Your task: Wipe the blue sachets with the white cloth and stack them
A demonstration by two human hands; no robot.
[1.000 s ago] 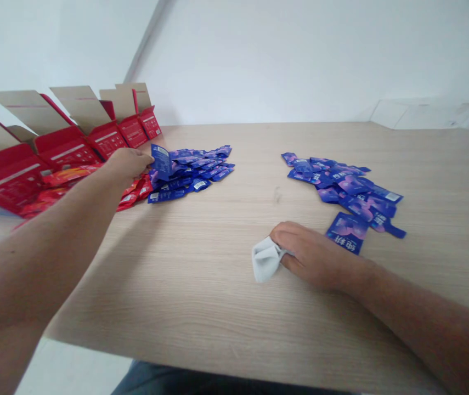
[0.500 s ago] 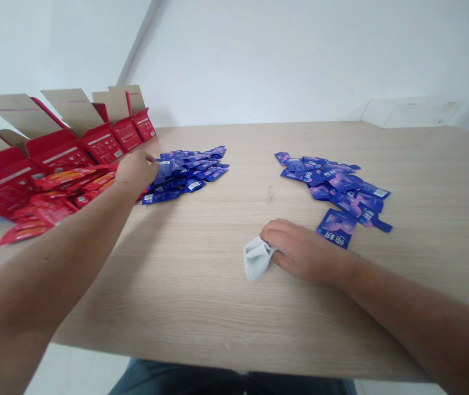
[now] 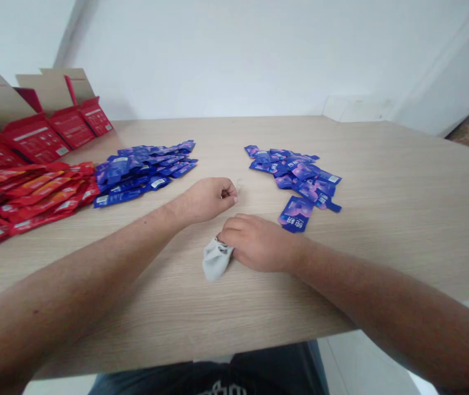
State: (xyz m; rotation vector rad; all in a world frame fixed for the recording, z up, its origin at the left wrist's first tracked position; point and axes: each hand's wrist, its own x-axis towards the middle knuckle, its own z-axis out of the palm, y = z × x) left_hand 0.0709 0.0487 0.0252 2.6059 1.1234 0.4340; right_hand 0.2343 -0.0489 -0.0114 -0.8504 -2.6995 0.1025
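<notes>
My right hand [image 3: 259, 241] is closed on a crumpled whitish cloth [image 3: 216, 260], which rests on the table and pokes out past the fingertips. Just behind it, my left hand [image 3: 213, 198] hovers over the table with thumb and fingers pinched together. Anything between those fingers is too small or hidden to make out. A faint pale smudge [image 3: 239, 186] shows by its fingertips. Right of both hands lies a loose spread of blue-purple printed sachets [image 3: 306, 175], the nearest one [image 3: 295, 214] close to my right wrist. Another heap of blue sachets [image 3: 147, 167] is left of my left hand.
Red and orange packets [image 3: 40, 192] are piled at the left, against the blue heap. Behind them stands a row of red cartons [image 3: 72, 129] with flaps raised. The pale wooden table [image 3: 366, 164] meets a white wall at the back.
My left hand has come away from the left blue heap to the middle, near my right hand. The right hand still grips the cloth. The view has turned to the right.
</notes>
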